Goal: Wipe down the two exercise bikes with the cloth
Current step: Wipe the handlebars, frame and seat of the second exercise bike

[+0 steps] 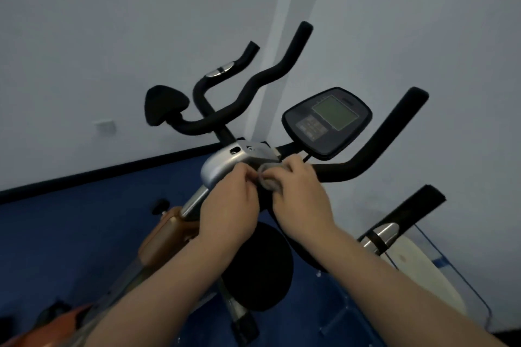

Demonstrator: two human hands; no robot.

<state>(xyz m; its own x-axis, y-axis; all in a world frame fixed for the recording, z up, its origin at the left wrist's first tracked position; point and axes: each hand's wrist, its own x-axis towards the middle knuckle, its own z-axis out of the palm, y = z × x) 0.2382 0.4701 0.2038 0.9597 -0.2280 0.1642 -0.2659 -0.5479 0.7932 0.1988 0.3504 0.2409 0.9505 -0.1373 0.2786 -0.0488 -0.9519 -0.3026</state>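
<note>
Pale grey walls (pixel 112 22), black skirting (pixel 98 173), blue floor (pixel 70 234), dim light.

bikes (pixel 225 166): 2, maybe | cloth (pixel 269 177): 1 | hands (pixel 228 205): 2 | console (pixel 327 121): 1

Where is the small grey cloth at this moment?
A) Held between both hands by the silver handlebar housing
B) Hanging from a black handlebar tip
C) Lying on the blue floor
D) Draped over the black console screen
A: the small grey cloth is pinched between the left hand and right hand, against the silver handlebar housing.
</note>
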